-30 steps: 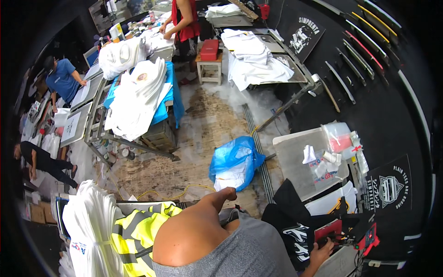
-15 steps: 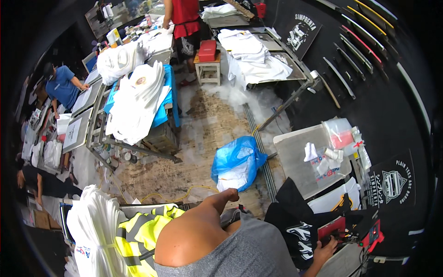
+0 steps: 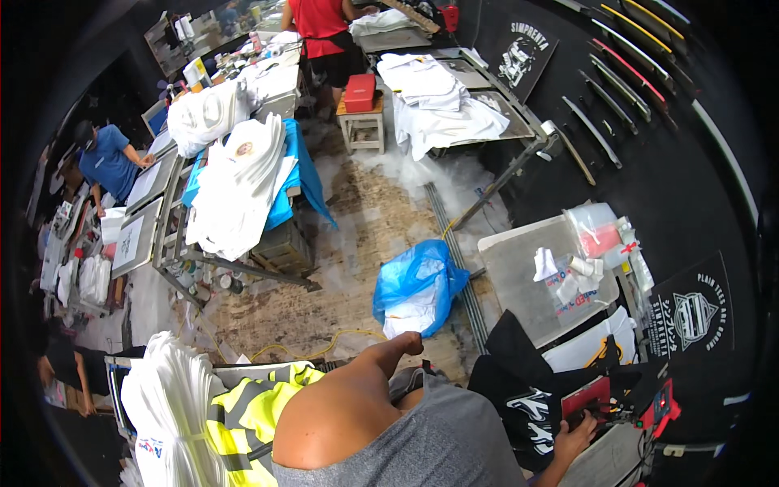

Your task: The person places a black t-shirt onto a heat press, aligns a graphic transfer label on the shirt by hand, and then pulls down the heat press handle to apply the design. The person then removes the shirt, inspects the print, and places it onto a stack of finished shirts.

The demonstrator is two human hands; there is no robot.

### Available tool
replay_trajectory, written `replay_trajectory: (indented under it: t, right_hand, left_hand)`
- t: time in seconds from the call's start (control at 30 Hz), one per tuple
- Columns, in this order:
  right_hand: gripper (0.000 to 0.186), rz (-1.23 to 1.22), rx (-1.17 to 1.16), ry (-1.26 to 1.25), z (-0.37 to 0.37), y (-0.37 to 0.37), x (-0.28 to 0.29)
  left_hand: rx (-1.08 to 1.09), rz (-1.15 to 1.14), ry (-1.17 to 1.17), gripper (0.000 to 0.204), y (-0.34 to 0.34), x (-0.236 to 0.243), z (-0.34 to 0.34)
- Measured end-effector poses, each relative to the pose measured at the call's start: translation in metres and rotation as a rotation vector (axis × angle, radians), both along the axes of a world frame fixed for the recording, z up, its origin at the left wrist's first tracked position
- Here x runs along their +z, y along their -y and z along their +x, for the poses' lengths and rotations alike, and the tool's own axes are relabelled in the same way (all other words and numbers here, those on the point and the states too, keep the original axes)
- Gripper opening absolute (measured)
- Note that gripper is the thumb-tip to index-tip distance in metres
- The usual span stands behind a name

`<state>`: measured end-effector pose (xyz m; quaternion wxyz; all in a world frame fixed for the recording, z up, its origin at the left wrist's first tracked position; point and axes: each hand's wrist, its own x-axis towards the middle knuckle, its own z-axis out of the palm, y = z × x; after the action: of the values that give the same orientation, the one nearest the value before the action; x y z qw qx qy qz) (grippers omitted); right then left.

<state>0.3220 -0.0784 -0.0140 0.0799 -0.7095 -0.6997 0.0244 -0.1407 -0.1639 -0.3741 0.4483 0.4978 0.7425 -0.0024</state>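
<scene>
At the lower edge, the person's right hand [image 3: 578, 434] rests its fingers on a red flat tool [image 3: 586, 398] lying on a black printed shirt [image 3: 527, 406]; whether the fingers grip it I cannot tell. The left hand [image 3: 406, 345] is raised over the floor, fingers curled together (nothing visibly held). Just left of that arm lies a yellow reflective vest [image 3: 251, 414] beside a stack of white shirts [image 3: 166, 406]. Beyond the left hand sits a blue plastic bag [image 3: 418, 284] on the stained floor. Farther off, a table heaped with white garments [image 3: 239, 178], a red box on a stool [image 3: 361, 93], and a person in a red top [image 3: 320, 28].
</scene>
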Motion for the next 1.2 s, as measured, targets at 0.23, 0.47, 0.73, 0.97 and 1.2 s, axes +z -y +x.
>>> replay_trajectory:
  t: [0.23, 0.47, 0.73, 0.97, 1.2]
  right_hand:
    - [0.065, 0.057, 0.051, 0.015, 0.011, -0.003, -0.012]
    - [0.066, 0.055, 0.051, 0.017, 0.008, -0.003, -0.008]
    - [0.065, 0.065, 0.068, 0.01, 0.014, -0.003, -0.014]
    - [0.064, 0.074, 0.062, 0.002, 0.009, -0.002, -0.008]
    - [0.065, 0.063, 0.034, 0.006, 0.006, -0.002, -0.005]
  left_hand:
    - [-0.074, 0.093, -0.054, 0.032, 0.01, -0.009, 0.001]
    - [-0.055, 0.001, -0.035, 0.035, 0.007, -0.014, 0.005]
    - [-0.033, -0.075, -0.003, 0.038, 0.001, 0.006, 0.012]
    - [-0.365, 0.033, -0.137, 0.033, 0.003, -0.06, 0.012]
    - [-0.297, 0.19, -0.143, 0.026, 0.007, -0.077, 0.009]
